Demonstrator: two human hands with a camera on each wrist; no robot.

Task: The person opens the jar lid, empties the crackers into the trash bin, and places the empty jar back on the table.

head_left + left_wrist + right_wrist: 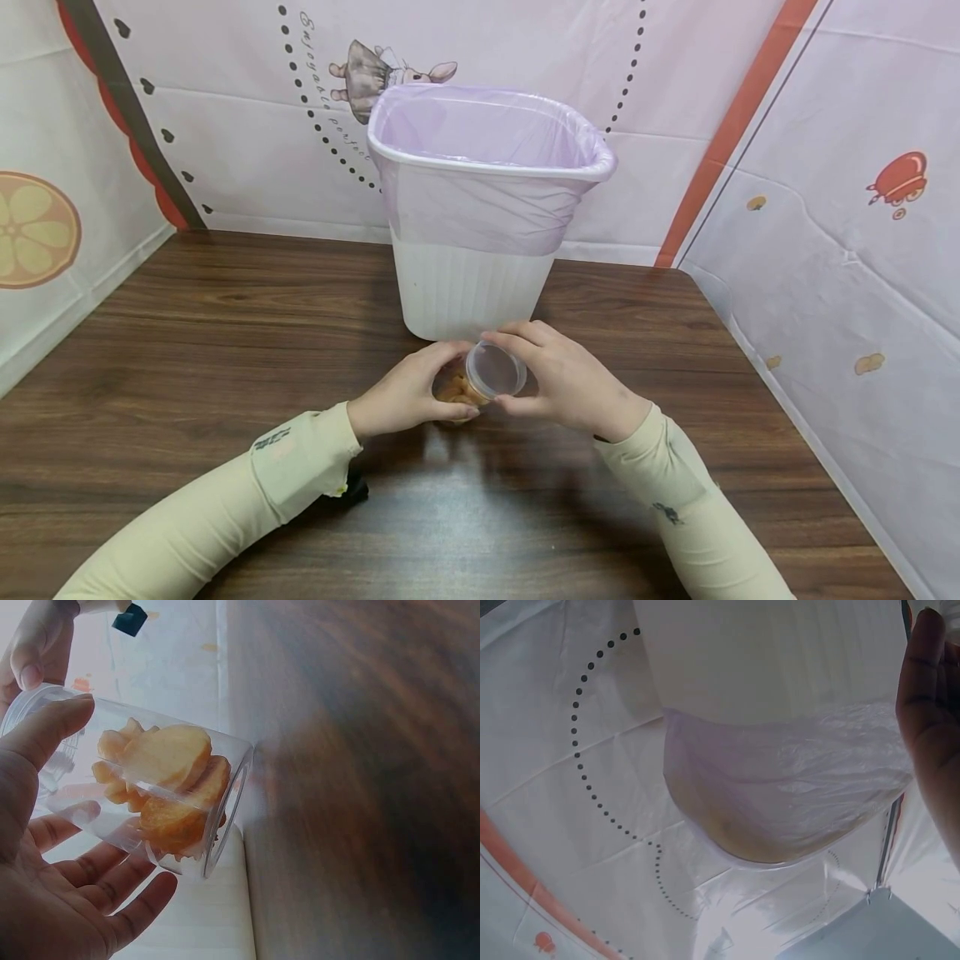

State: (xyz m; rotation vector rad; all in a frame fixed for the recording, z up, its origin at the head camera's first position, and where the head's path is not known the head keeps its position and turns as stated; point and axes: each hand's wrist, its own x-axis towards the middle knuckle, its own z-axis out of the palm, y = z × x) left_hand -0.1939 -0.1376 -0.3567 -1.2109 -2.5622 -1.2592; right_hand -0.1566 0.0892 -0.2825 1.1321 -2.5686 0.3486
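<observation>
Before the white bin (472, 287), over the brown table (225, 333), a clear jar (135, 787) of golden pieces (171, 757) is gripped by the left hand (411, 390); its round lid (497, 370) is pinched by the right hand (566, 379).

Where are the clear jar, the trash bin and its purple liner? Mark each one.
Clear jar (112, 823), left wrist view: its bare side wall.
Trash bin (472, 292), head view: its white front wall.
Purple liner (480, 212), head view: the fold over the bin's front.
</observation>
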